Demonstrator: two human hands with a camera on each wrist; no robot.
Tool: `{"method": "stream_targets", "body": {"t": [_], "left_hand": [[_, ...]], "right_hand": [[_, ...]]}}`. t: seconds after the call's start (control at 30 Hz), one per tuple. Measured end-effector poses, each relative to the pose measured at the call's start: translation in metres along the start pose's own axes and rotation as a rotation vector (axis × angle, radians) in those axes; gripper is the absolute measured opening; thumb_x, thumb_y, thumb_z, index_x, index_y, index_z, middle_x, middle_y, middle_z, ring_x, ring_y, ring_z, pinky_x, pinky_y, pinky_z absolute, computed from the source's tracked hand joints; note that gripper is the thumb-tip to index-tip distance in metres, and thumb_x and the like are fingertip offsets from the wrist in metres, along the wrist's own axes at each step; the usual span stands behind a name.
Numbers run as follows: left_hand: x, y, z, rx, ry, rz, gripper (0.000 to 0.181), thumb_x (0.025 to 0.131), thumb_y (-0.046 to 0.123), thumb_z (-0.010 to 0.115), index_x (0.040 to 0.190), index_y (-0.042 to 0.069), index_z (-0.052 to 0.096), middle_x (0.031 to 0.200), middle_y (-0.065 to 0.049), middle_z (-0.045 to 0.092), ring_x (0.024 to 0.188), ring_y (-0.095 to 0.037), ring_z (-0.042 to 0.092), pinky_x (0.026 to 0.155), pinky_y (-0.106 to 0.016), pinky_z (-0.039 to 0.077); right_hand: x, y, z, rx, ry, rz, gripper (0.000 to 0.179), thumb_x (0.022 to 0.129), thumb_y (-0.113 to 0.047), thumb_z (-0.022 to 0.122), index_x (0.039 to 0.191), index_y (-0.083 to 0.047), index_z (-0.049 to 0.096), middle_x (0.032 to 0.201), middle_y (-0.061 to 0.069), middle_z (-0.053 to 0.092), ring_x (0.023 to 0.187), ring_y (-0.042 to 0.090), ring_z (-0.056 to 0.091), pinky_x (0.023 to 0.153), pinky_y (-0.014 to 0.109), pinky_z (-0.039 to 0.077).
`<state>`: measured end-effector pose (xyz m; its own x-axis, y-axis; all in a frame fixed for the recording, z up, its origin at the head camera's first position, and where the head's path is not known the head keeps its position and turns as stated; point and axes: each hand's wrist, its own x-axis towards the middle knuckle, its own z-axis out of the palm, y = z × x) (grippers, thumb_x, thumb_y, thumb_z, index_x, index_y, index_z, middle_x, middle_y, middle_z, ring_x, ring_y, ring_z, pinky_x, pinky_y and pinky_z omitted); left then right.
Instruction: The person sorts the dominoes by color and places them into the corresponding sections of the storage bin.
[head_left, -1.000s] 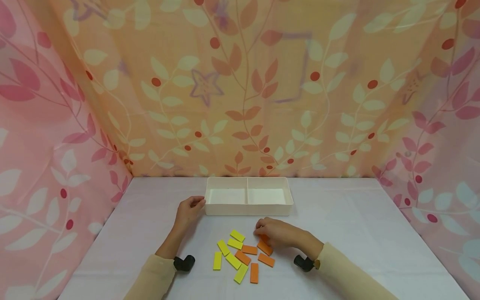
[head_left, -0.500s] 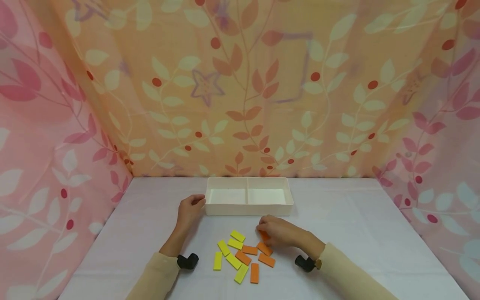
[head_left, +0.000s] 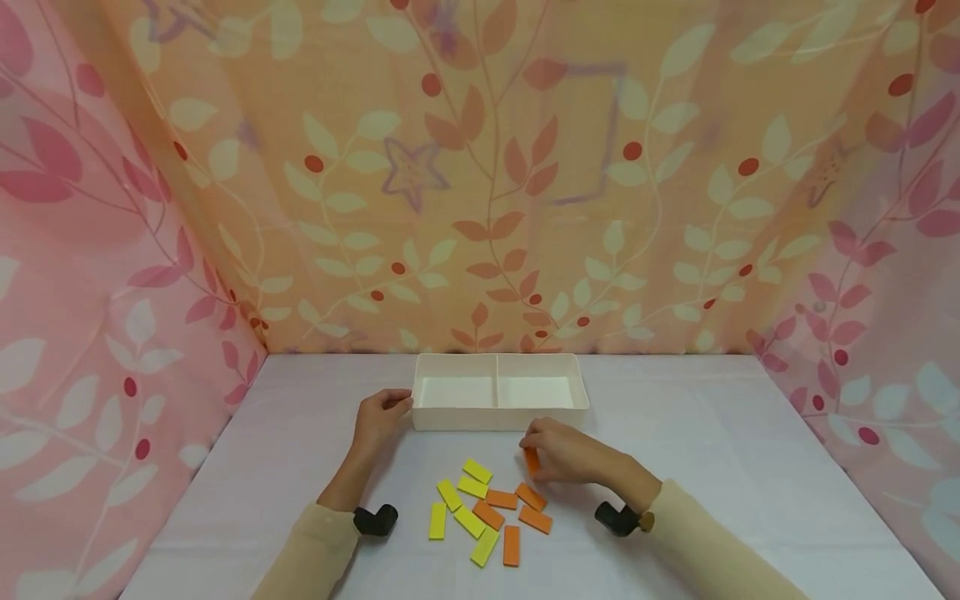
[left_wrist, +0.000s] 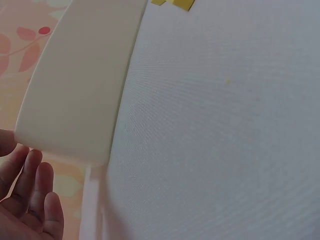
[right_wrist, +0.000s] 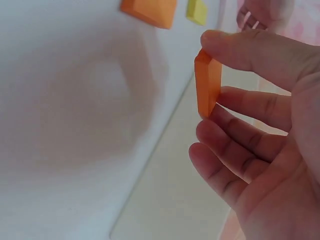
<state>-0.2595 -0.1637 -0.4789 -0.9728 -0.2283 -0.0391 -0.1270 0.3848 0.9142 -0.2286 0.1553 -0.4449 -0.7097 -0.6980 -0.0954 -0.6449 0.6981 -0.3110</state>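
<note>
At the back of the table stands a white two-compartment box [head_left: 501, 419]. My left hand [head_left: 378, 419] holds its left end, the thumb at the rim and the fingertips by the end wall. My right hand [head_left: 570, 452] pinches an orange domino-shaped tile [right_wrist: 208, 84] between thumb and fingers, raised just in front of the box's right half. The other fingers of that hand are loosely bent below the tile. Several more orange tiles [head_left: 535, 520] lie flat on the table, close to several yellow tiles [head_left: 437, 521]. Both compartments show a bare floor.
A white cloth covers the table [head_left: 675, 408]. Patterned curtains [head_left: 480, 167] close off the back and both sides. A small black device sits on the left wrist [head_left: 377, 521] and another on the right wrist [head_left: 617, 518].
The right hand has lifted the orange tile from beside the pile and moved a little toward the box. The left hand has stayed at the box's left end.
</note>
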Motion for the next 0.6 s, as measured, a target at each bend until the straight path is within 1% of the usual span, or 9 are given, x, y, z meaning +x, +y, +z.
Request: {"method": "stream_targets", "body": {"t": [0.07, 0.17, 0.3, 0.47, 0.6], "left_hand": [[0.000, 0.000, 0.000, -0.002, -0.003, 0.001, 0.028, 0.093, 0.017, 0.064, 0.116, 0.000, 0.068, 0.114, -0.018, 0.068, 0.101, -0.027, 0.061, 0.073, -0.019, 0.047], [0.002, -0.001, -0.001, -0.007, 0.001, 0.021, 0.027, 0.093, 0.015, 0.064, 0.114, -0.001, 0.068, 0.112, -0.020, 0.068, 0.100, -0.028, 0.062, 0.072, -0.018, 0.047], [0.005, -0.003, -0.001, -0.010, 0.004, 0.037, 0.025, 0.091, 0.014, 0.065, 0.112, -0.001, 0.069, 0.109, -0.020, 0.069, 0.097, -0.026, 0.062, 0.070, -0.017, 0.046], [0.006, -0.004, -0.001, -0.001, -0.006, 0.044, 0.027, 0.092, 0.016, 0.065, 0.113, -0.001, 0.069, 0.110, -0.019, 0.069, 0.098, -0.025, 0.063, 0.071, -0.018, 0.047], [0.004, -0.004, 0.000, -0.002, -0.005, 0.038, 0.028, 0.093, 0.017, 0.064, 0.114, -0.001, 0.068, 0.111, -0.019, 0.069, 0.096, -0.024, 0.063, 0.071, -0.017, 0.048]], "right_hand": [[-0.001, 0.001, -0.003, 0.005, 0.010, -0.010, 0.042, 0.080, -0.024, 0.080, 0.116, -0.006, 0.068, 0.107, 0.001, 0.062, 0.097, 0.015, 0.054, 0.089, 0.030, 0.051], [-0.001, 0.003, -0.007, 0.016, 0.015, -0.012, 0.042, 0.081, -0.025, 0.079, 0.117, -0.006, 0.068, 0.104, -0.001, 0.063, 0.096, 0.019, 0.057, 0.087, 0.030, 0.051], [-0.001, 0.005, -0.012, 0.043, 0.015, -0.002, 0.043, 0.081, -0.026, 0.078, 0.119, -0.006, 0.067, 0.105, -0.002, 0.063, 0.098, 0.022, 0.058, 0.087, 0.031, 0.051], [0.002, 0.005, -0.018, 0.041, 0.036, 0.003, 0.043, 0.081, -0.024, 0.078, 0.118, -0.006, 0.067, 0.106, -0.001, 0.064, 0.099, 0.022, 0.058, 0.088, 0.034, 0.052], [0.004, 0.006, -0.026, 0.041, 0.055, -0.004, 0.042, 0.081, -0.023, 0.079, 0.117, -0.004, 0.067, 0.102, -0.001, 0.063, 0.097, 0.021, 0.057, 0.087, 0.034, 0.053]]}}
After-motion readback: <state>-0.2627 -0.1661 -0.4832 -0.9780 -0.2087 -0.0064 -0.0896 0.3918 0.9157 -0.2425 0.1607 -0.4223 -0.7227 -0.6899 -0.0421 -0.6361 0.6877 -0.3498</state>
